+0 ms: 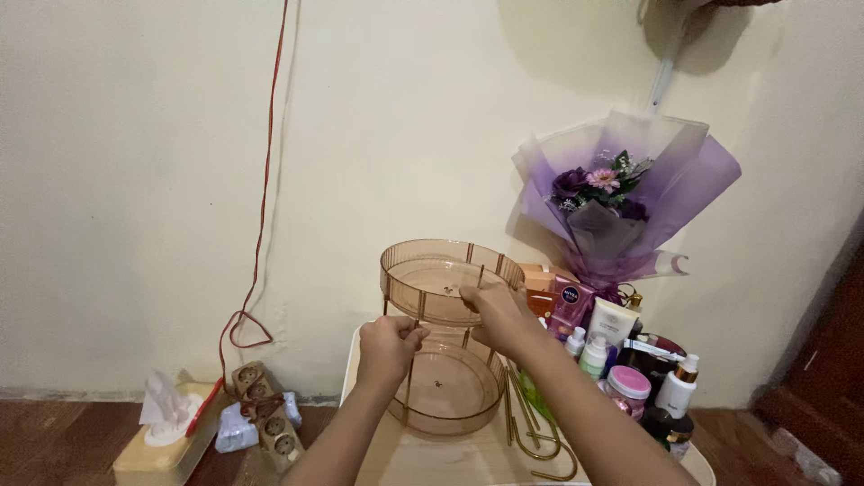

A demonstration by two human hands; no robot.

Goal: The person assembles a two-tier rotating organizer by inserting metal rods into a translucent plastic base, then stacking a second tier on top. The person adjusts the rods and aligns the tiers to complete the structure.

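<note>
Between the two hands stands a two-tier rack (443,335) of clear amber plastic, its round trays joined by thin gold rods, resting on a pale table (432,459) against the wall. Left hand (389,346) is clenched around one of the front rods (412,364), fingers curled tight just under the upper tray (441,279) and above the lower tray (445,387). Right hand (498,315) grips the near rim of the upper tray, fingertips hooked over its edge, beside another rod that rises through the rim. Just right of those fingers, loose gold rods (535,432) with curved ends lie on the table, touching the lower tray's side. Farther right of the right hand crowd toiletries (621,369): white tubes, small bottles, a pink-lidded jar and a pump bottle. Above them, leaning on the wall, is a bouquet (612,202) in purple wrapping. Well left of the left fingers, down on the wooden floor (54,441), sit a tissue box (166,436) and a power strip (270,418), from which a red cable (265,180) climbs the wall.
</note>
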